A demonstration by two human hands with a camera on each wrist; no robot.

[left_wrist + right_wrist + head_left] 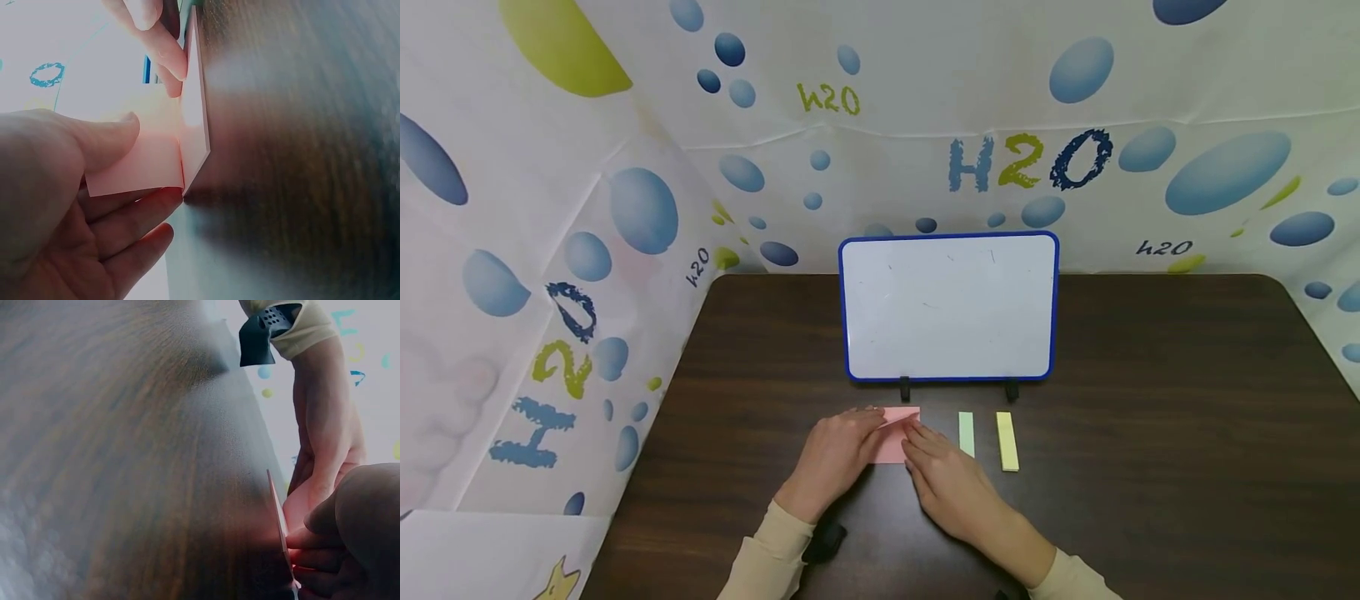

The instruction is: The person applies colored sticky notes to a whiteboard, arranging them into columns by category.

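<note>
A pink paper pad (891,453) lies flat on the dark wooden bench (1165,433), in front of a whiteboard (951,308) that stands in a blue frame on two black feet (905,389). The left hand (832,457) pinches the pad's top sheet (140,165) between thumb and fingers; in the left wrist view that sheet is bent up from the rest of the pad. The right hand (951,485) rests its fingertips on the pad from the other side, fingers fairly straight, close to the left hand. Just beside the right hand lies a narrow green strip (966,433), its lower end reaching the hand's edge in the head view. A yellow strip (1007,442) lies farther right, apart from the green one and slightly slanted. Cream sleeves (769,546) cover both forearms, and a black device (259,340) sits at the left wrist. Behind the bench hangs a white sheet (925,58) printed with blue bubbles and H2O lettering.
</note>
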